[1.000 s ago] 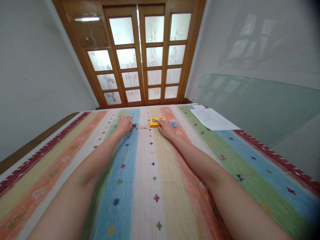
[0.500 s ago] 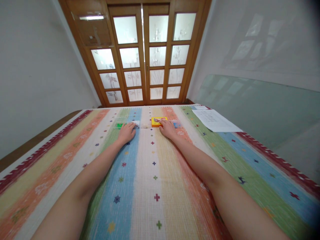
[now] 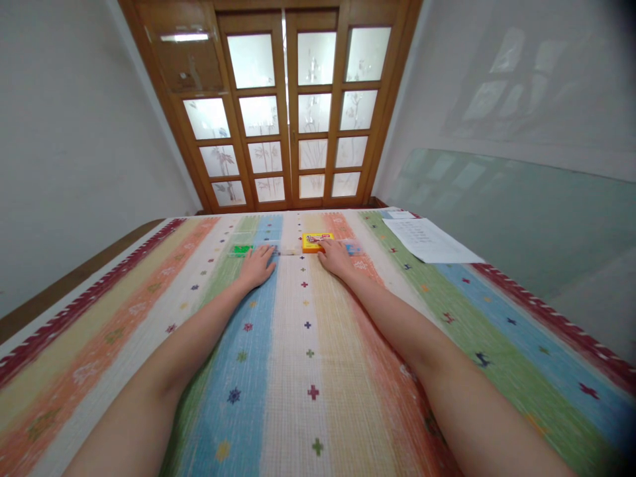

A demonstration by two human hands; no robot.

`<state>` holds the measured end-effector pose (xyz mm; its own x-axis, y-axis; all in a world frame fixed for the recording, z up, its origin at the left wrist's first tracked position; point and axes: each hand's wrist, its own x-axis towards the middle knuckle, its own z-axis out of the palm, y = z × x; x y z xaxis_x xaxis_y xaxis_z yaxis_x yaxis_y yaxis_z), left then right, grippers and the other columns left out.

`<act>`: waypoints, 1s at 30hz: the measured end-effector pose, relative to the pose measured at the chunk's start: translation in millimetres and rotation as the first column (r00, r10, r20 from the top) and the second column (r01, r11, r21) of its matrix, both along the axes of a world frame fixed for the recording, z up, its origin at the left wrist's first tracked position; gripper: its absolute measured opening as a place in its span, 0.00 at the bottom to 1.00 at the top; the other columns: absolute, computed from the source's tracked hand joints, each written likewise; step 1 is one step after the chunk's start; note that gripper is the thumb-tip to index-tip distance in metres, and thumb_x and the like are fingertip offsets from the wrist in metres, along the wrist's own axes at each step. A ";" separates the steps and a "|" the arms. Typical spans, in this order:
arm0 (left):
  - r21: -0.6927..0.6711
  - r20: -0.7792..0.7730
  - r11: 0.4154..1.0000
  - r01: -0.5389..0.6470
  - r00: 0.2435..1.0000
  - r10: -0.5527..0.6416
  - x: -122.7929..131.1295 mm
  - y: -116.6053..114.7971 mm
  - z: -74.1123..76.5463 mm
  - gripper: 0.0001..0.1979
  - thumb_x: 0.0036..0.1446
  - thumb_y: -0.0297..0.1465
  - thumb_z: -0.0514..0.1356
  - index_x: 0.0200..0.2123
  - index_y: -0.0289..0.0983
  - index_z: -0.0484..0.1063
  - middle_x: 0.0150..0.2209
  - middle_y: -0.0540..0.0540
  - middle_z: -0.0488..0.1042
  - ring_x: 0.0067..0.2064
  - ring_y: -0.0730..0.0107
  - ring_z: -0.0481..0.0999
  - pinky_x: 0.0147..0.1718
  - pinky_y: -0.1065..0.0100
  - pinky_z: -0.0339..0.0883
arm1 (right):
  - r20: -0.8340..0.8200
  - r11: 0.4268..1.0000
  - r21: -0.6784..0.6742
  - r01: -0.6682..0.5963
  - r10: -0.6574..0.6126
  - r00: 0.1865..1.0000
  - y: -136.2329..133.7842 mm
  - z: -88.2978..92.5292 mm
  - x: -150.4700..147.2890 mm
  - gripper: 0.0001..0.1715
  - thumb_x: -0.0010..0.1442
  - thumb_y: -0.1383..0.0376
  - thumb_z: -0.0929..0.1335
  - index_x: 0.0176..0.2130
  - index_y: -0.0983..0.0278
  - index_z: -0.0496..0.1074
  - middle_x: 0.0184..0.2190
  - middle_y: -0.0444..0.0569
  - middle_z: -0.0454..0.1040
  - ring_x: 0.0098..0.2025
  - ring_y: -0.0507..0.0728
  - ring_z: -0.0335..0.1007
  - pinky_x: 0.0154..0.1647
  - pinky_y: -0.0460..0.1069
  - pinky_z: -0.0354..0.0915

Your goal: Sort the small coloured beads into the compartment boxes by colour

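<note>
My left hand [image 3: 257, 265] lies palm down at the far part of the table, its fingers spread over a clear plastic case. Green contents [image 3: 243, 250] show just left of that hand. A small yellow box [image 3: 313, 242] with printed lettering on top lies to the right of the middle. Over its right end sits my right hand [image 3: 336, 258], fingers on top and thumb against the front edge. Just past the right hand, a clear case with something blue [image 3: 354, 248] is partly covered by it.
A striped, patterned cloth [image 3: 293, 371] covers the table. Sheets of white paper [image 3: 428, 240] lie at the far right edge. Beyond the table stand wooden doors [image 3: 291, 132] with frosted panes. A pale green glass panel [image 3: 497, 205] leans along the right wall.
My left hand has shifted slightly right, and its fingers are more spread; more of the green contents shows. My right hand and the yellow box look nearly unmoved.
</note>
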<state>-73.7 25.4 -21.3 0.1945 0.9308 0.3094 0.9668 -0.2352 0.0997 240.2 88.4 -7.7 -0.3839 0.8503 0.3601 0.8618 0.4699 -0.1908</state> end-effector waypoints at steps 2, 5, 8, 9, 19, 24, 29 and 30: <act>0.005 0.002 1.000 0.001 1.000 -0.001 -0.4 0.1 -0.7 0.30 0.71 0.39 0.56 0.74 0.45 0.61 0.75 0.39 0.62 0.76 0.47 0.59 0.74 0.38 0.48 | 0.001 1.000 -0.001 0.002 -0.002 1.000 -0.3 0.2 0.3 0.25 0.72 0.63 0.64 0.65 0.63 0.73 0.67 0.57 0.72 0.66 0.66 0.66 0.70 0.60 0.58; 0.011 0.008 1.000 0.000 1.000 0.000 -1.2 0.5 -1.8 0.30 0.72 0.38 0.55 0.74 0.45 0.62 0.75 0.40 0.62 0.76 0.47 0.58 0.75 0.38 0.46 | -0.003 1.000 0.000 -0.010 0.010 1.000 -0.8 0.1 0.3 0.26 0.72 0.64 0.64 0.65 0.63 0.73 0.67 0.57 0.72 0.66 0.65 0.66 0.70 0.59 0.58; 0.009 0.014 1.000 -0.006 1.000 0.006 -1.2 0.5 -2.3 0.30 0.72 0.38 0.54 0.74 0.44 0.62 0.75 0.39 0.61 0.76 0.48 0.58 0.75 0.38 0.46 | -0.009 1.000 0.002 -0.012 0.012 1.000 -0.6 -0.6 -0.3 0.26 0.72 0.64 0.64 0.66 0.64 0.72 0.67 0.57 0.72 0.67 0.66 0.66 0.70 0.59 0.57; 0.007 0.016 1.000 -0.007 1.000 0.007 -1.0 0.3 -2.2 0.30 0.72 0.38 0.54 0.74 0.44 0.62 0.75 0.39 0.61 0.76 0.47 0.58 0.75 0.38 0.46 | -0.007 1.000 0.000 -0.008 0.008 1.000 -0.4 -0.8 -0.6 0.27 0.72 0.64 0.64 0.66 0.64 0.72 0.67 0.58 0.72 0.67 0.66 0.65 0.70 0.59 0.57; -0.034 0.007 0.999 0.010 1.000 -0.010 -4.5 0.7 1.9 0.30 0.72 0.38 0.55 0.74 0.43 0.61 0.75 0.38 0.61 0.76 0.49 0.58 0.74 0.40 0.49 | 0.003 1.000 -0.008 0.000 0.000 1.000 -1.1 -0.8 -0.1 0.27 0.72 0.64 0.64 0.67 0.63 0.72 0.68 0.58 0.71 0.67 0.66 0.65 0.70 0.60 0.56; -0.017 -0.027 0.999 -0.028 0.999 0.028 -2.9 -1.2 2.4 0.30 0.72 0.37 0.54 0.74 0.43 0.62 0.76 0.40 0.61 0.76 0.49 0.58 0.75 0.40 0.45 | 0.001 1.000 -0.015 0.000 0.000 1.000 -2.8 0.4 -0.5 0.28 0.72 0.64 0.64 0.67 0.63 0.71 0.69 0.57 0.70 0.68 0.66 0.64 0.71 0.60 0.56; 0.003 -0.029 0.998 -0.069 0.997 0.069 -3.8 -2.6 1.2 0.29 0.73 0.37 0.52 0.74 0.42 0.63 0.75 0.41 0.62 0.76 0.52 0.59 0.75 0.45 0.48 | -0.008 1.000 -0.012 -0.007 0.007 1.000 -2.7 0.8 -0.8 0.27 0.71 0.64 0.65 0.66 0.63 0.72 0.68 0.57 0.71 0.68 0.66 0.64 0.71 0.60 0.56; 0.001 -0.029 0.998 -0.065 0.997 0.065 -4.5 -2.3 0.7 0.30 0.73 0.38 0.52 0.75 0.42 0.62 0.75 0.41 0.61 0.76 0.52 0.58 0.75 0.45 0.48 | -0.008 1.000 -0.009 -0.002 0.002 1.000 -2.5 0.6 -0.9 0.26 0.71 0.64 0.65 0.66 0.63 0.73 0.68 0.57 0.70 0.68 0.67 0.64 0.71 0.60 0.56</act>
<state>-78.1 23.2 -20.6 0.1425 0.9419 0.3043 0.9826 -0.1716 0.0712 239.3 85.9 -7.1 -0.3829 0.8528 0.3552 0.8593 0.4699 -0.2020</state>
